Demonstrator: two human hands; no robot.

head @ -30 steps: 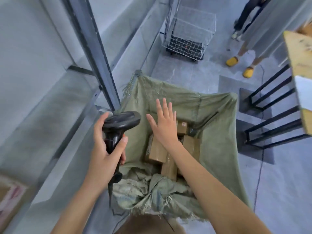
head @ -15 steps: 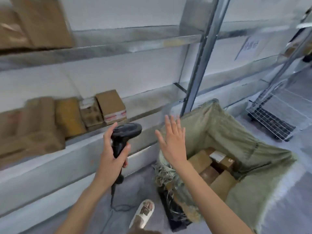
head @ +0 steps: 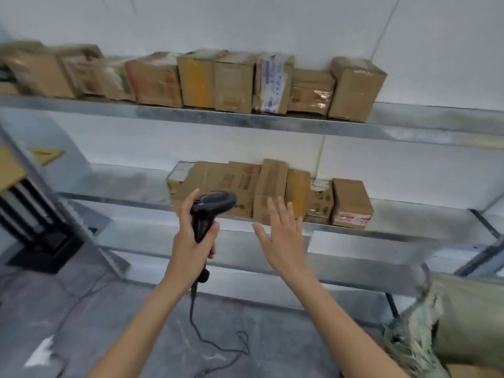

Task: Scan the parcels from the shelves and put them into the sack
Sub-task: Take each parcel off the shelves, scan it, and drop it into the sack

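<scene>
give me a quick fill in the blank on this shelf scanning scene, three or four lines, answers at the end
1. The left hand grips a black ____ with a cable hanging from its handle.
2. The right hand is ____, its fingers spread, holding nothing.
3. Cardboard parcels stand in rows on ____ shelf levels.
4. The green sack shows at the lower ____ edge of the view.

Missing words: scanner; open; two; right
</scene>
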